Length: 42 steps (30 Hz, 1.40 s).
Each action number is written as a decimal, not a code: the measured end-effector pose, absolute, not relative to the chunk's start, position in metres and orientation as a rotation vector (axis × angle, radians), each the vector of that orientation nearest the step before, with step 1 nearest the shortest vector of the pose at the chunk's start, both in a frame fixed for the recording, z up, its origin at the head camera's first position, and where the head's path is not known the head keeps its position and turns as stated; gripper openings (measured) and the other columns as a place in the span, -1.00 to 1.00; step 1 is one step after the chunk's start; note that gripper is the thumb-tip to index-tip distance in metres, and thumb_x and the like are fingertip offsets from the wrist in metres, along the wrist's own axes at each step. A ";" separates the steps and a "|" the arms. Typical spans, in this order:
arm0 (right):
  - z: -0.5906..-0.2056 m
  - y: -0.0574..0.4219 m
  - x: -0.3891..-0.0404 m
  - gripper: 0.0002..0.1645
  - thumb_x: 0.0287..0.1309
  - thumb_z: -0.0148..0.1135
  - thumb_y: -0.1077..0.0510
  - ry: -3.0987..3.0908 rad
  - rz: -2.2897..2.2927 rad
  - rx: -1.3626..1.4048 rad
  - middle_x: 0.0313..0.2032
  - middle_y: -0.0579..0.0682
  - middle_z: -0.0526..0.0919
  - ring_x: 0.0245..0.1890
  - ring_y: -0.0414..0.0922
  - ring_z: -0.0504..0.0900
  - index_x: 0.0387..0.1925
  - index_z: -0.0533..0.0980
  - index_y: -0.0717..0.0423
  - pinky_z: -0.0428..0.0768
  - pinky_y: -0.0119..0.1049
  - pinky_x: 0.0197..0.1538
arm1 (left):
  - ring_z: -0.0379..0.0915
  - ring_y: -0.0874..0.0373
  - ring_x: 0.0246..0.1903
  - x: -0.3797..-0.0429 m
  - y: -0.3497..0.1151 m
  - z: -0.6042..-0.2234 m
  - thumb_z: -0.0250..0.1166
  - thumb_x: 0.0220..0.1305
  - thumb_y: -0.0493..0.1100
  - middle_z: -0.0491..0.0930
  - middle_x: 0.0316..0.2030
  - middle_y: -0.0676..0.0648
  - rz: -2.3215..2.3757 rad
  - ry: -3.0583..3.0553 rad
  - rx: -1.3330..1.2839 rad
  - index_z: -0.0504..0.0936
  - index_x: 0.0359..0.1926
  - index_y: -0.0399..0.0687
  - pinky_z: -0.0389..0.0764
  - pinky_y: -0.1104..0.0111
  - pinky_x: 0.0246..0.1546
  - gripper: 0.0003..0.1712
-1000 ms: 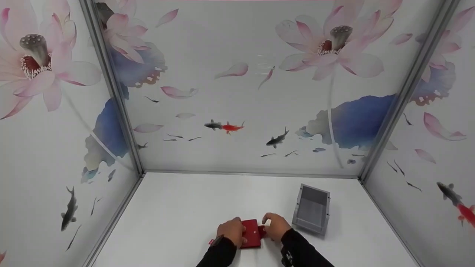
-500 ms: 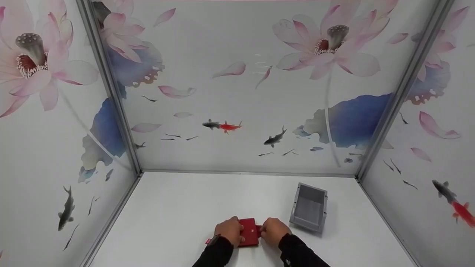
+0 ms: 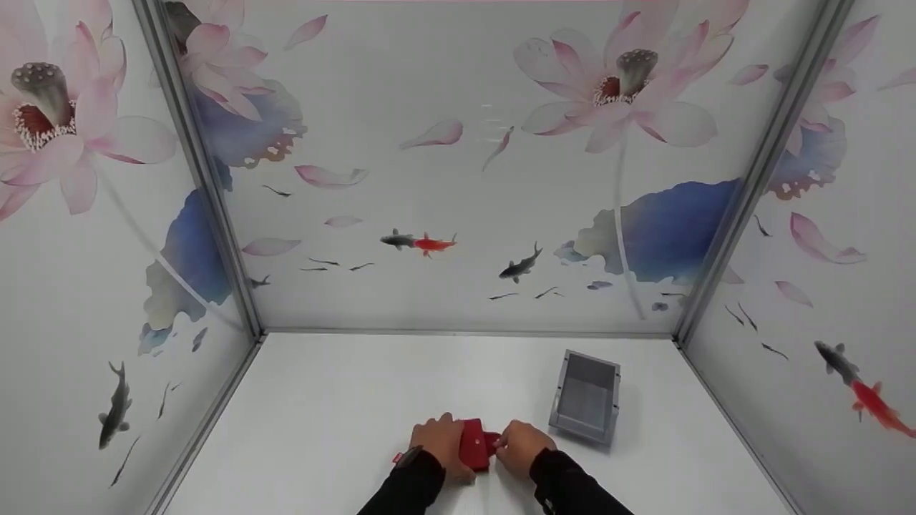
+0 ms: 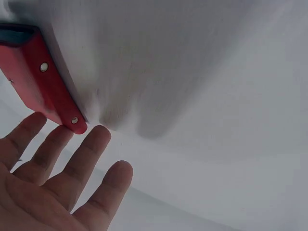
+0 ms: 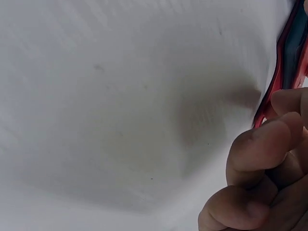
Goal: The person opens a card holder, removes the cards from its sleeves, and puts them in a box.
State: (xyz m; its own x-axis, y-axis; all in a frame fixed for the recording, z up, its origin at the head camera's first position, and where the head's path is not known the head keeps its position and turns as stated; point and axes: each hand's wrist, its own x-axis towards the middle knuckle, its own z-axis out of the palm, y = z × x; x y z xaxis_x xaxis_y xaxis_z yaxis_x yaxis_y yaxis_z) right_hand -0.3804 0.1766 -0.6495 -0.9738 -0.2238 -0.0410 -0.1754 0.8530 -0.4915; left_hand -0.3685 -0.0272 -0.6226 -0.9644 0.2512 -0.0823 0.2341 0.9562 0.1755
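A red wallet (image 3: 472, 445) with small metal snaps lies on the white tabletop, in front of the person. My left hand (image 3: 440, 443) covers its left side. Seen from the left wrist, the fingers (image 4: 98, 137) are fairly straight, with some fingertips right at the edge of the wallet (image 4: 45, 79), whose dark teal inside shows at one end. On the other side, my right hand (image 3: 524, 447) pinches the red flap (image 3: 492, 442) that sticks out of the wallet. In the right wrist view its fingers (image 5: 260, 149) are curled by the wallet's red and dark edge (image 5: 276, 77).
A grey plastic bin (image 3: 585, 397) stands behind and to the right of my right hand. White panels with painted lotus flowers and fish (image 3: 418, 243) enclose the table at the back and both sides, joined by metal corner posts (image 3: 200, 172).
My right hand's raised fingers have come down and closed on the flap. My left hand has shifted over the wallet, its thumb now at the near edge. The head view has turned slightly right.
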 end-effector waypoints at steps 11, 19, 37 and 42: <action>-0.645 0.172 -0.382 -0.87 0.22 0.46 0.27 2.899 -0.714 -0.324 -0.31 -0.03 0.89 -0.35 -0.14 0.72 -0.31 0.89 0.11 0.77 -0.05 -0.14 | 0.58 -0.02 0.01 -0.375 -0.019 -0.634 0.84 -0.01 0.21 0.68 0.02 -0.06 0.170 3.106 0.569 0.70 0.30 0.13 0.76 -0.04 0.06 -0.13; -0.643 0.172 -0.381 -0.84 0.21 0.44 0.25 2.891 -0.707 -0.358 -0.35 -0.06 0.81 -0.45 -0.17 0.53 -0.43 0.87 0.09 0.66 -0.12 -0.22 | 0.63 -0.01 0.11 -0.377 -0.018 -0.639 0.78 0.17 0.02 0.67 0.23 -0.07 0.235 3.082 0.684 0.58 0.57 0.21 0.82 0.04 0.12 -0.04; -0.652 0.173 -0.382 -0.87 0.27 0.49 0.22 2.928 -0.663 -0.321 -0.39 -0.06 0.88 -0.48 -0.18 0.52 -0.40 0.86 0.06 0.57 -0.20 -0.27 | 0.60 0.07 0.23 -0.373 -0.048 -0.649 0.61 0.22 -0.21 0.73 0.17 0.02 -0.066 3.382 0.860 0.95 -0.23 0.02 0.68 0.14 0.08 -0.91; -0.649 0.172 -0.380 -0.88 0.27 0.49 0.24 2.935 -0.675 -0.334 -0.38 -0.06 0.87 -0.48 -0.18 0.52 -0.39 0.85 0.07 0.58 -0.21 -0.27 | 0.65 0.05 -0.20 -0.370 -0.047 -0.649 0.65 0.27 0.11 0.77 -0.27 0.02 -0.088 3.340 0.692 0.92 -0.24 -0.01 0.59 0.01 0.03 -0.70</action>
State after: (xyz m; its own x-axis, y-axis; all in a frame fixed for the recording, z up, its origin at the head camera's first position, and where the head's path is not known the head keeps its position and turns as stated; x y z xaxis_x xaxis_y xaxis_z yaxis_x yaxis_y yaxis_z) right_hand -0.3799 0.1721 -0.6494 -0.9696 -0.2376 -0.0584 -0.1883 0.8769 -0.4423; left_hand -0.3699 -0.0472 -0.6485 -0.8828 0.3970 0.2510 0.3833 0.9178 -0.1036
